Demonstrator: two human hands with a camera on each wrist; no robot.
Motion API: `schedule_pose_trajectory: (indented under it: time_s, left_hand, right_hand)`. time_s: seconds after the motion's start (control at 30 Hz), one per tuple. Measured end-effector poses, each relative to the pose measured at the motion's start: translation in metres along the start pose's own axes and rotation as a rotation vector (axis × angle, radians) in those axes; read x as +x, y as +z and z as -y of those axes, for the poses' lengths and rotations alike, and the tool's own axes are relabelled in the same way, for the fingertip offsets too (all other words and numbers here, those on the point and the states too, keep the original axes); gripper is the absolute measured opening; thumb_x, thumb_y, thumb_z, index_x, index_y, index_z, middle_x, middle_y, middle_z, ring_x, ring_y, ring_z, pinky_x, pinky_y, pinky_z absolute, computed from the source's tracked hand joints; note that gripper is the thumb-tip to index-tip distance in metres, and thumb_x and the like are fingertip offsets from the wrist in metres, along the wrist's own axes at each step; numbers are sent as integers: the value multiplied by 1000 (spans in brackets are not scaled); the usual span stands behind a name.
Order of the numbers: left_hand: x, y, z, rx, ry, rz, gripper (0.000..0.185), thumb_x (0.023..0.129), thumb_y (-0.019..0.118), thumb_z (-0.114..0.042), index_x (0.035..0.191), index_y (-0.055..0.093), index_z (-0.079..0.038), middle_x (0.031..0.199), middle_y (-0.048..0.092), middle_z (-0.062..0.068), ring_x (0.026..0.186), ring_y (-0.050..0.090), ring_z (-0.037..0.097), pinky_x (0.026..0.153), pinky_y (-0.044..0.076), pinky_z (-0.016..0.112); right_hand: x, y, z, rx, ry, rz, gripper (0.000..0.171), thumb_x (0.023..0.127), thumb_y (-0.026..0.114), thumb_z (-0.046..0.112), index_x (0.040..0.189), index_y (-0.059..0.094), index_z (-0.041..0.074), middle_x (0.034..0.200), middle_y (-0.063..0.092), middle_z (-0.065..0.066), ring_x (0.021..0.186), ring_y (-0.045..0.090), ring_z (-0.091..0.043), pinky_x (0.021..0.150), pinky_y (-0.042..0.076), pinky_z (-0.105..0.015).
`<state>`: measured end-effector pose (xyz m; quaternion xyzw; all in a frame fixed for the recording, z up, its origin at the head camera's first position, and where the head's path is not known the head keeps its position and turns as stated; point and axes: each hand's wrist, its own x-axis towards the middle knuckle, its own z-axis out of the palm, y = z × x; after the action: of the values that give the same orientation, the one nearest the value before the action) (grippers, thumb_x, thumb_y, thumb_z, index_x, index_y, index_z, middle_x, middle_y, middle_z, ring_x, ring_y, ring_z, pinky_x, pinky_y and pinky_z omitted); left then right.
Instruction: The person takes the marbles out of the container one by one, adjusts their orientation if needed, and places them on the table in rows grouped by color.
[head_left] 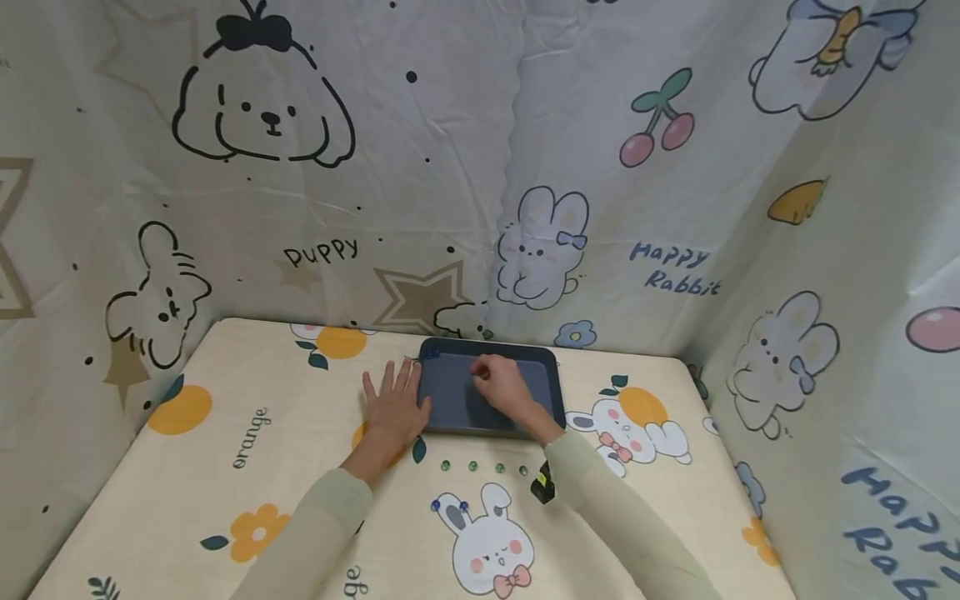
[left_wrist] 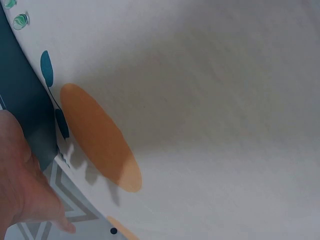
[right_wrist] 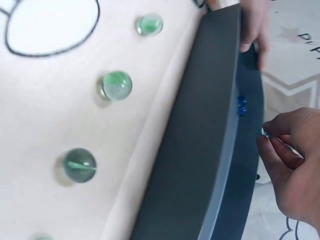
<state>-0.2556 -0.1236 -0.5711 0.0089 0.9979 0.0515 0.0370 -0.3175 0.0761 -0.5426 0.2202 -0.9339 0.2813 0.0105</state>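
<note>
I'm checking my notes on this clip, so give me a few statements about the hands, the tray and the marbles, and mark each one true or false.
1. The left hand lies flat on the tablecloth with its fingers spread, beside the tray's left edge. True.
2. The right hand is over the dark tray. True.
3. The green marbles lie inside the tray. False: they sit in a row on the cloth in front of the tray's near edge.
4. The tray is bright red. False: it is dark blue-grey.
5. The right hand's fingertips pinch a small blue marble. True, as far as the right wrist view shows.
</note>
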Motion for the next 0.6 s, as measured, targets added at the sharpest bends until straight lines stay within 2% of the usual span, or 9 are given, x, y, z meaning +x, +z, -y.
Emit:
schedule_pose_trajectory:
  time_s: [0.33,0.6]
  left_hand:
    - [1,-1,4,8,2,3,73,102,41,-47,160,19,-10,166,12,12,151,7,37,113,-5,67]
    - [-1,0,1,-9,14,5,72,103,41,-46,160,19,-8,166,12,12,151,8,37,113,-5,68]
  right_hand:
    - [-47,-18,6,189,7,-75,10,90,72,3,98,72,9,96,70,-2,88,68,-17,77,56,-29]
    - [-101,-22,7,260,-27,-29,12,86,74,-2,94,73,7,93,68,1,86,68,-15,75,56,-22]
